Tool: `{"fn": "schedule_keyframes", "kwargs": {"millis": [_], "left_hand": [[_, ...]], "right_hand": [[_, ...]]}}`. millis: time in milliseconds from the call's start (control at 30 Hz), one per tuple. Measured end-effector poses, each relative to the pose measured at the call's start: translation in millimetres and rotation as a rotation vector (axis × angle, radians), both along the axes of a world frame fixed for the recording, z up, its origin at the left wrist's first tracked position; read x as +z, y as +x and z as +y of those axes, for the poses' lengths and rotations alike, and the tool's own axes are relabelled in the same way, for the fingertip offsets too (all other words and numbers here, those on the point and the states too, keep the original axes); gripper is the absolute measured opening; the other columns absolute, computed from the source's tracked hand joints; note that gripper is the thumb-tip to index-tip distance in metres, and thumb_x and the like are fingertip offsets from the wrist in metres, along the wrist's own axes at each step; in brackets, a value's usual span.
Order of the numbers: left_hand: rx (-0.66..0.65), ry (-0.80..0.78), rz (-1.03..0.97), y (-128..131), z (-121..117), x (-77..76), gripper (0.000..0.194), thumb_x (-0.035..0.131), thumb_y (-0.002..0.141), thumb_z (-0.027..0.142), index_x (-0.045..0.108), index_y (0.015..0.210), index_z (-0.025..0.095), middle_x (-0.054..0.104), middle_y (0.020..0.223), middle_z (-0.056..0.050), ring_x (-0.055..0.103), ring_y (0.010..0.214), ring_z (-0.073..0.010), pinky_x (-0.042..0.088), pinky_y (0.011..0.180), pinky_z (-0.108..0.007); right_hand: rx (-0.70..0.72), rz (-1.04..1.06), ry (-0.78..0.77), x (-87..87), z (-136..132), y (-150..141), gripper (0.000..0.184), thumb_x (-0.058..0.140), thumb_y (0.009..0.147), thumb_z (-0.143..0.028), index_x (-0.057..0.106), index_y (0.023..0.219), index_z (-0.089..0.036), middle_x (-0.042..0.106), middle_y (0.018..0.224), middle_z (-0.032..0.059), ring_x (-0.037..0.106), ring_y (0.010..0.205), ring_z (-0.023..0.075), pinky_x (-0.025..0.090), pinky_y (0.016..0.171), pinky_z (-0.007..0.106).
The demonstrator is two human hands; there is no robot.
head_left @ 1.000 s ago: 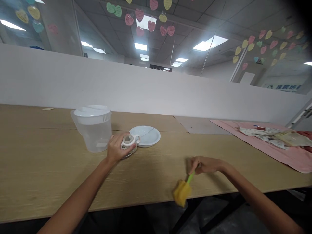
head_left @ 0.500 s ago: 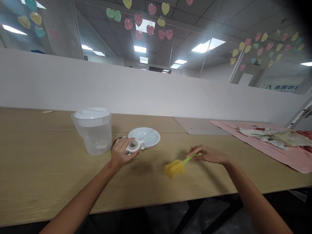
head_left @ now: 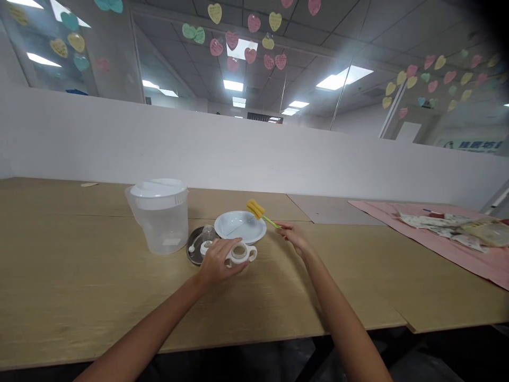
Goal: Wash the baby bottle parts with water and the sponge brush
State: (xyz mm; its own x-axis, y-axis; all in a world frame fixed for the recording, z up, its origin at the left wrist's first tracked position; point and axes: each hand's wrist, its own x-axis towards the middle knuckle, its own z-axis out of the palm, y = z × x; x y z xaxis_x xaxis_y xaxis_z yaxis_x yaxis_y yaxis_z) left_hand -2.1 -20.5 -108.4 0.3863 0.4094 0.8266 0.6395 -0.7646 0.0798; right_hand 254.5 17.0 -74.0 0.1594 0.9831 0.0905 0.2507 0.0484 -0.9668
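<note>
My left hand [head_left: 218,260] is closed round a clear baby bottle with a white two-handled collar [head_left: 240,252], its round opening turned toward me. In my right hand [head_left: 293,237] is the green handle of a sponge bottle brush [head_left: 255,208], its yellow sponge head raised over the far right rim of a white bowl [head_left: 226,218]. Behind my left hand lies a dark round tray [head_left: 193,258] holding a white ring [head_left: 205,247], a clear dome-shaped cap [head_left: 208,232] and a small white-ended piece [head_left: 192,248]. My left fingers hide part of the tray and the bottle.
A translucent lidded pitcher [head_left: 165,223] stands left of the tray on the wooden table [head_left: 119,297]. At the right, a pink cloth [head_left: 469,257] carries papers and a plastic bag [head_left: 487,232]. A white wall [head_left: 238,154] rises behind the table.
The brush has swung up and left, from low over the table to above the bowl. My left hand has shifted right with the bottle, uncovering more of the tray.
</note>
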Motion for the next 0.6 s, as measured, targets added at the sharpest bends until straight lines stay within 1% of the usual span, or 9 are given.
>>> {"fn": "schedule_keyframes", "kwargs": {"millis": [100, 200, 267, 333, 400, 467, 533, 600], "left_hand": [[0.028, -0.114, 0.006, 1.6, -0.8, -0.2, 0.050, 0.054, 0.073, 0.047, 0.048, 0.113, 0.018, 0.063, 0.098, -0.008, 0.058, 0.088, -0.0212, 0.043, 0.079, -0.033], [0.051, -0.237, -0.018, 1.1, 0.1, 0.0, 0.054, 0.053, 0.074, 0.049, 0.043, 0.119, 0.020, 0.060, 0.106, -0.008, 0.056, 0.093, -0.0216, 0.043, 0.081, -0.034], [0.037, -0.293, -0.029, 0.8, 1.4, -0.8, 0.056, 0.052, 0.075, 0.049, 0.040, 0.121, 0.020, 0.057, 0.112, -0.009, 0.054, 0.098, -0.0219, 0.043, 0.083, -0.034], [0.006, -0.328, -0.039, 0.7, 2.6, -1.6, 0.057, 0.051, 0.077, 0.048, 0.037, 0.124, 0.019, 0.054, 0.116, -0.010, 0.052, 0.103, -0.0219, 0.042, 0.085, -0.034], [-0.031, -0.345, -0.043, 0.1, 3.6, -1.1, 0.060, 0.052, 0.076, 0.047, 0.033, 0.126, 0.019, 0.053, 0.118, -0.010, 0.052, 0.103, -0.0211, 0.042, 0.085, -0.033], [-0.042, -0.322, -0.058, -2.2, 4.9, 1.3, 0.059, 0.052, 0.077, 0.045, 0.034, 0.125, 0.018, 0.054, 0.114, -0.010, 0.054, 0.097, -0.0195, 0.042, 0.082, -0.032], [0.003, -0.271, -0.109, -7.2, 7.9, 4.8, 0.047, 0.049, 0.079, 0.042, 0.040, 0.119, 0.017, 0.056, 0.106, -0.008, 0.055, 0.090, -0.0180, 0.042, 0.081, -0.031], [0.099, -0.229, -0.195, -15.2, 13.4, 7.9, 0.033, 0.043, 0.083, 0.037, 0.048, 0.109, 0.017, 0.058, 0.098, -0.007, 0.054, 0.087, -0.0174, 0.042, 0.080, -0.031]], "right_hand": [[-0.095, 0.031, 0.017, -6.0, 13.7, -16.4, 0.038, 0.058, 0.059, -0.024, 0.067, 0.095, -0.017, 0.066, 0.088, 0.0040, 0.057, 0.077, 0.0145, 0.043, 0.066, 0.022], [-0.140, 0.018, 0.105, -17.2, 24.9, -27.5, 0.032, 0.055, 0.060, -0.022, 0.068, 0.088, -0.016, 0.066, 0.093, 0.0048, 0.058, 0.086, 0.0161, 0.042, 0.074, 0.022], [-0.147, -0.025, 0.152, -25.5, 29.7, -30.6, 0.031, 0.053, 0.061, -0.023, 0.068, 0.088, -0.016, 0.066, 0.095, 0.0052, 0.058, 0.089, 0.0168, 0.042, 0.077, 0.023], [-0.177, -0.103, 0.172, -32.0, 31.4, -30.1, 0.034, 0.049, 0.065, -0.025, 0.067, 0.092, -0.015, 0.066, 0.096, 0.0053, 0.057, 0.090, 0.0171, 0.042, 0.079, 0.024], [-0.234, -0.202, 0.168, -35.3, 29.8, -26.6, 0.038, 0.044, 0.069, -0.029, 0.065, 0.098, -0.016, 0.065, 0.097, 0.0052, 0.058, 0.089, 0.0173, 0.042, 0.077, 0.024], [-0.318, -0.300, 0.141, -35.8, 26.0, -21.8, 0.041, 0.040, 0.073, -0.032, 0.063, 0.104, -0.017, 0.065, 0.095, 0.0054, 0.058, 0.085, 0.0176, 0.043, 0.074, 0.025], [-0.397, -0.409, 0.089, -35.0, 21.6, -17.4, 0.043, 0.037, 0.077, -0.034, 0.060, 0.109, -0.018, 0.065, 0.093, 0.0060, 0.059, 0.081, 0.0181, 0.043, 0.070, 0.025], [-0.431, -0.563, 0.021, -35.0, 18.1, -14.4, 0.043, 0.034, 0.080, -0.034, 0.058, 0.112, -0.019, 0.064, 0.095, 0.0065, 0.059, 0.081, 0.0184, 0.043, 0.067, 0.025]]}}
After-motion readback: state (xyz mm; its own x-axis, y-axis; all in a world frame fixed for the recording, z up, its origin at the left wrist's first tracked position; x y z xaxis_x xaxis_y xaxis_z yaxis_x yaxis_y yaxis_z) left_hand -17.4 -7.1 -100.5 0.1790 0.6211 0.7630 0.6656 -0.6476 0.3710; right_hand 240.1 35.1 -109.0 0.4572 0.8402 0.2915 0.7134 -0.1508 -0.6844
